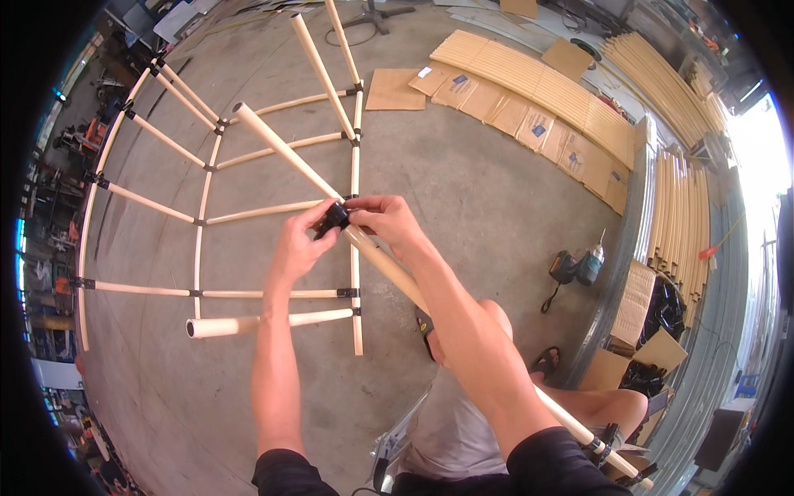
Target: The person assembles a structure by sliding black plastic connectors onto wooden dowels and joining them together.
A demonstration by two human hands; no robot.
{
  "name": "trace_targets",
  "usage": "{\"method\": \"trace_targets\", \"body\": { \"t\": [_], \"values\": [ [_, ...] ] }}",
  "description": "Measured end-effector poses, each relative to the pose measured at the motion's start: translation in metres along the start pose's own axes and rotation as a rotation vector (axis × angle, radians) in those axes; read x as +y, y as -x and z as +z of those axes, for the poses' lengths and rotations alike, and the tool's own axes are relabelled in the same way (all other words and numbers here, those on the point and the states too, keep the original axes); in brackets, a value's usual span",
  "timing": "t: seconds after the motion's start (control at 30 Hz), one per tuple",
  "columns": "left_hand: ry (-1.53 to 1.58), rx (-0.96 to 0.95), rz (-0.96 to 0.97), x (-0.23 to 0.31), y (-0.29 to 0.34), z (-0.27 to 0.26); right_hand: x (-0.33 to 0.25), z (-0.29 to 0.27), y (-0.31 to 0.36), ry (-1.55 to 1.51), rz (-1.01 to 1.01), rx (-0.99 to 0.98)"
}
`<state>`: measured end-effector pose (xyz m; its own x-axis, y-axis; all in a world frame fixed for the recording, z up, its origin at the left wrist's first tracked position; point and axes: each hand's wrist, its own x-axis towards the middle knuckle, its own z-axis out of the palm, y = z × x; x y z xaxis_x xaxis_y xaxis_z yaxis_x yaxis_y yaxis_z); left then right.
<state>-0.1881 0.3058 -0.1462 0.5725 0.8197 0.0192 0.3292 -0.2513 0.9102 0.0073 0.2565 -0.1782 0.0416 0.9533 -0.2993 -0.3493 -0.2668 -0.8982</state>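
A long cream pipe (pixel 389 264) runs slantwise in front of me, from the upper left down past my right arm. Around it, at the middle of the view, sits a black pipe joint (pixel 335 217). My left hand (pixel 299 246) pinches the joint from its left side, thumb below and fingers above. From the right, my right hand (pixel 387 221) grips the joint's other side with thumb and bent fingers. Beneath the pipe stands a frame of cream pipes (pixel 202 221) linked by black joints. Further black joints (pixel 597 445) are on the long pipe's lower right end.
A cordless drill (pixel 589 266) lies on the concrete floor at right. Beyond it, many cream pipes (pixel 538 83) rest on flattened cardboard (pixel 496 116). Metal profiles (pixel 608 264) and more pipes (pixel 678 223) line the right side. Upright pipes (pixel 318 66) rise from the frame's far end.
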Motion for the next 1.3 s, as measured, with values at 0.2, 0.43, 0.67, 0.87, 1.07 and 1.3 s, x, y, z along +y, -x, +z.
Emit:
{"method": "trace_targets", "body": {
  "t": [0.2,0.43,0.67,0.87,1.07,1.3],
  "values": [
    [-0.024,0.032,0.019,0.001,-0.001,-0.001,-0.004,0.002,0.002,-0.058,0.009,0.005],
    [-0.004,0.074,0.026,-0.003,0.006,0.006,-0.001,0.003,0.005,-0.079,-0.011,0.052],
    [-0.009,0.058,0.044,-0.004,0.006,0.002,0.000,0.002,0.003,-0.047,-0.011,0.004],
    [-0.054,0.011,0.031,-0.004,0.002,-0.003,-0.001,0.001,0.004,-0.038,-0.001,0.002],
    [-0.186,0.004,0.004,0.002,-0.001,-0.003,0.001,0.002,0.003,-0.084,-0.015,0.010],
    [-0.233,0.081,0.069,0.009,0.000,0.001,0.001,0.003,0.002,-0.084,-0.034,-0.001]
  ]
}}
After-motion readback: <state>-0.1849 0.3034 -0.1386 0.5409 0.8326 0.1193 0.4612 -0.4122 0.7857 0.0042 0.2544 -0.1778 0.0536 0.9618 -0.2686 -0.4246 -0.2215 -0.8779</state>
